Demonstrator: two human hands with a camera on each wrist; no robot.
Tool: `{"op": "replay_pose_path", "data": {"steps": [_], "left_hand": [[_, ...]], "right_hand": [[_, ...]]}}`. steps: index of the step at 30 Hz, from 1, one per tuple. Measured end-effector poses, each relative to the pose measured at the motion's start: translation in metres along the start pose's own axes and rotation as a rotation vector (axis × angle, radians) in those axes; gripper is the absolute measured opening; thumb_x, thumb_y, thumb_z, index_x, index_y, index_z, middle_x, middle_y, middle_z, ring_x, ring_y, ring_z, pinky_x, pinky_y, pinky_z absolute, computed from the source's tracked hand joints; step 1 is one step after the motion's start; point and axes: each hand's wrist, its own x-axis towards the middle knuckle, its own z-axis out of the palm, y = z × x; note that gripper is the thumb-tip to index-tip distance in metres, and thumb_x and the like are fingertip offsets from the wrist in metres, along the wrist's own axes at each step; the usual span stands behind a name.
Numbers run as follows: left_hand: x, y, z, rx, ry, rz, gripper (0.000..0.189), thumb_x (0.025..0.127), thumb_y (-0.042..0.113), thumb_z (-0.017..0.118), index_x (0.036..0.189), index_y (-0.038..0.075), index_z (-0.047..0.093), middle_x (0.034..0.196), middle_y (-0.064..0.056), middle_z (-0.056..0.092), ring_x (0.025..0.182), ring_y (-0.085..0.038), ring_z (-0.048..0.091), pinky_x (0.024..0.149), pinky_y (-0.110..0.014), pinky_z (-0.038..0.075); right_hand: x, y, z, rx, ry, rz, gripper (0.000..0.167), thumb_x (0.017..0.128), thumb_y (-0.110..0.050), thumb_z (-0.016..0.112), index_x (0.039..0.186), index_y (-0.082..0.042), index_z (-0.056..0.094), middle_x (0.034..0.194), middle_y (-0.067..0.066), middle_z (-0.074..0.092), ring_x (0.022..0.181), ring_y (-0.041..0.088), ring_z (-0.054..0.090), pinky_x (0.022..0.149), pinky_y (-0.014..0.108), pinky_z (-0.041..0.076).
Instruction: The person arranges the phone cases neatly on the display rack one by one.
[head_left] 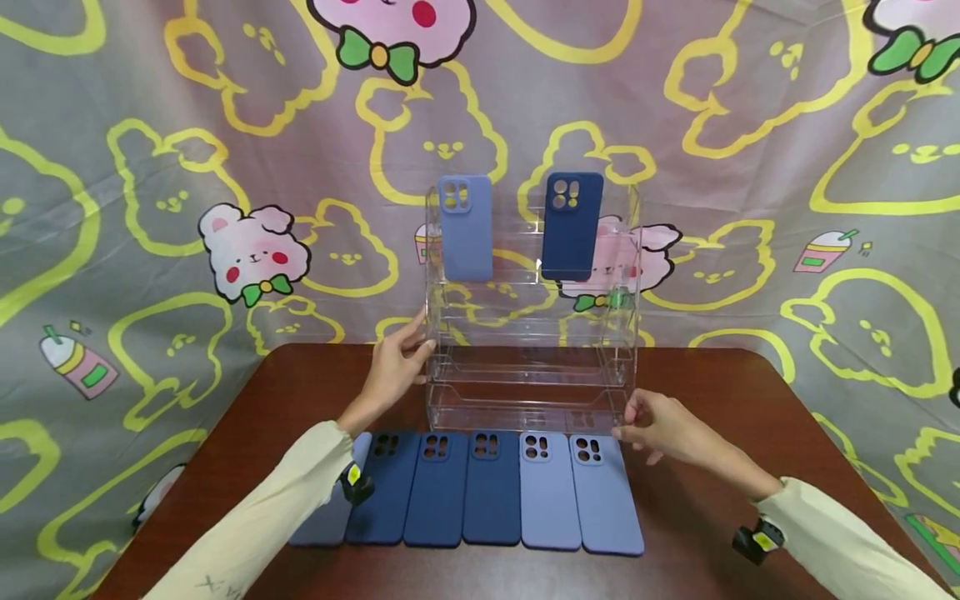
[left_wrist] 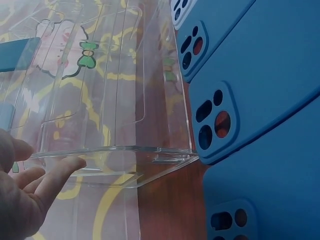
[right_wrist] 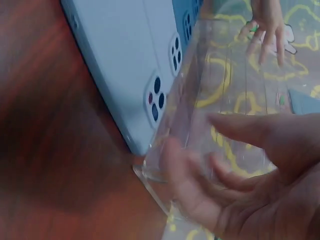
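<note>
A clear acrylic tiered stand is upright on the table between my hands. On its top tier lean a light blue phone case at the left and a dark blue phone case at the right. My left hand touches the stand's left side, its fingers fairly straight along the clear edge. By the front right corner is my right hand, fingers loosely bent with a gap to the thumb; these fingers blur in the right wrist view.
In front of the stand, several phone cases lie side by side, camera cutouts toward it: dark blue ones in the middle, light blue ones at the right, a greyish-blue one under the left sleeve. A cartoon-print cloth hangs behind the brown table.
</note>
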Motion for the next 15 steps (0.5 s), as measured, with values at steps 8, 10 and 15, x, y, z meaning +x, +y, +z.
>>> {"op": "replay_pose_path", "data": {"steps": [8,10,15], "left_hand": [[0.0,-0.001,0.003,-0.007,0.015,0.019,0.06,0.106,0.01,0.063,0.161,0.022,0.043,0.148,-0.029,0.056,0.117,-0.044,0.069,0.061,-0.031,0.067],[-0.001,-0.002,0.003,-0.011,0.019,0.019,0.059,0.106,0.009,0.062,0.161,0.02,0.043,0.147,-0.029,0.056,0.115,-0.046,0.069,0.061,-0.03,0.066],[-0.002,-0.004,0.002,-0.011,0.041,0.019,0.058,0.106,0.011,0.063,0.16,0.021,0.044,0.145,-0.029,0.058,0.113,-0.045,0.07,0.06,-0.029,0.066]], "right_hand": [[-0.009,0.011,0.023,-0.006,-0.05,0.179,0.055,0.09,-0.019,0.085,0.118,0.015,0.052,0.104,0.025,0.063,0.083,0.026,0.069,0.056,0.041,0.066],[-0.01,0.014,0.033,0.034,-0.017,0.168,0.06,0.088,-0.021,0.088,0.117,0.018,0.052,0.108,0.029,0.059,0.083,0.027,0.069,0.057,0.041,0.066],[-0.009,0.019,0.056,-0.036,0.12,0.135,0.064,0.078,-0.033,0.095,0.102,0.012,0.056,0.1,0.024,0.05,0.087,0.027,0.055,0.066,0.033,0.056]]}}
